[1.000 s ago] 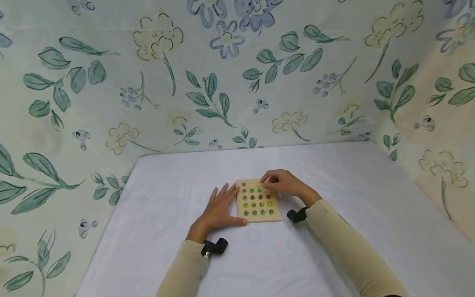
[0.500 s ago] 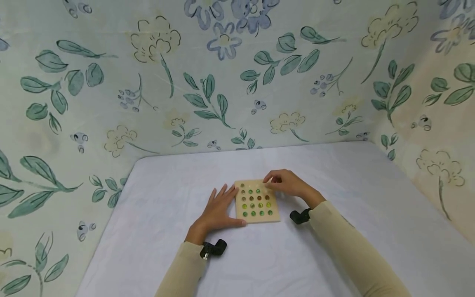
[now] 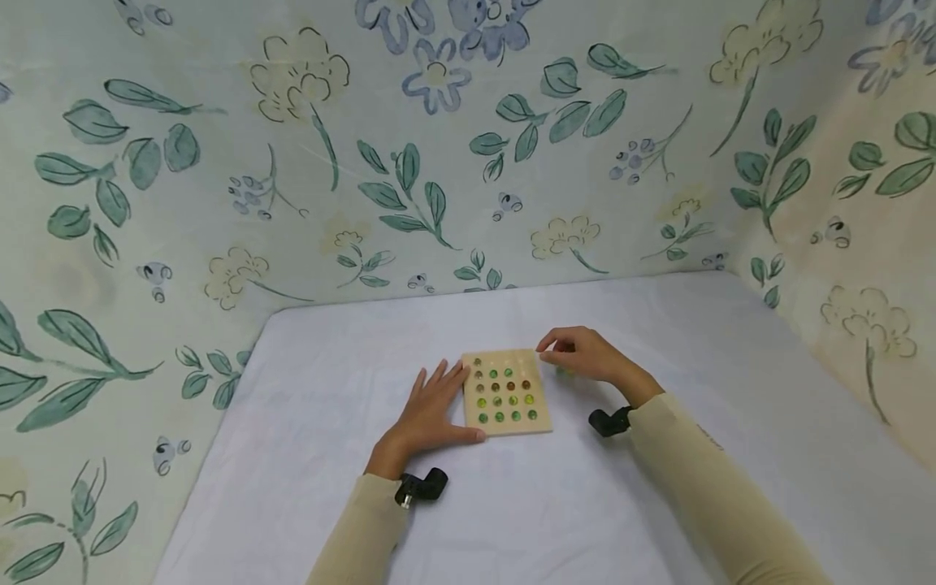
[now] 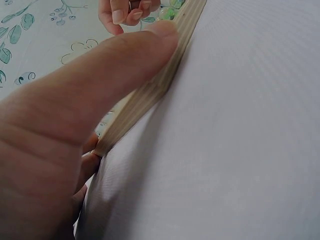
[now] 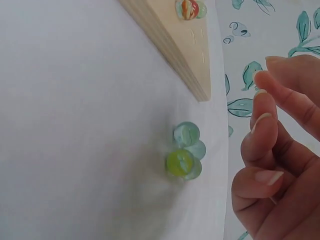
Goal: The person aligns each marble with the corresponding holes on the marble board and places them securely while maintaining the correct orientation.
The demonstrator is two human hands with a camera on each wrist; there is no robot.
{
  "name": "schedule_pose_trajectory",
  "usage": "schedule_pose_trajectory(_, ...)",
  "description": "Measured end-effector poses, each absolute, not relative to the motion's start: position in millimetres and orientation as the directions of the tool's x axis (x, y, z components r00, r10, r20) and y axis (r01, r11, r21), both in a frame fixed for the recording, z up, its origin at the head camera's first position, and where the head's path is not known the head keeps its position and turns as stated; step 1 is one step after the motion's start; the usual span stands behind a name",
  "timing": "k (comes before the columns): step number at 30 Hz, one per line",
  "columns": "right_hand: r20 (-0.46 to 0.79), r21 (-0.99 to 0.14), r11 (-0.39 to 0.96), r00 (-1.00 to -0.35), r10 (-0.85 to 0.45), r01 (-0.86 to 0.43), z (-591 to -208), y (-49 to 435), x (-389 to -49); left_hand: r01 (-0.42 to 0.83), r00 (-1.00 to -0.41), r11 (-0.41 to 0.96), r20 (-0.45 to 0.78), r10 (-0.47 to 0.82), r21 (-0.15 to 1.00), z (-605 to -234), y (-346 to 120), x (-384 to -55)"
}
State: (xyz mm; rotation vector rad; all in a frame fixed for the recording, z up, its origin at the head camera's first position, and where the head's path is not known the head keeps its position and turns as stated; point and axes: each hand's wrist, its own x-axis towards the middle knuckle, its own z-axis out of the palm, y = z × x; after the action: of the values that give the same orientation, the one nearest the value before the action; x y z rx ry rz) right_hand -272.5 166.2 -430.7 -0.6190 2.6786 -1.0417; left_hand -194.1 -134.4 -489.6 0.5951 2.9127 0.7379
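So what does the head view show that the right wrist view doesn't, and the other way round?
Only the head view shows the left hand at the left edge of the wooden board, the whole array of seated marbles, and the sleeves.

Only the right wrist view shows the loose marbles clearly: at least four, one yellow-green. From the head, the right hand mostly hides them.

Both show the right hand, the board with some seated marbles, the white-covered table and the leaf-patterned backdrop.

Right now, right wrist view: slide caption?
Right hand near clustered marbles on white cloth, off the corner of a wooden board.
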Motion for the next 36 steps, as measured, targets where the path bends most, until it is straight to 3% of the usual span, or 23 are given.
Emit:
schedule_pose_trajectory(15, -0.061, -0.685, 0.670, -0.893, -0.445, -0.287, -423, 182, -270, 0.351, -0.923, 0.819, 0.018, 0.385, 0.453, -490, -134, -198)
schedule_pose_trajectory(36, -0.097, -0.667, 0.695, -0.894, -0.438, -0.268, -441, 201, -267, 0.345, -0.926, 0.821, 0.021, 0.378, 0.455, -492, -132, -194)
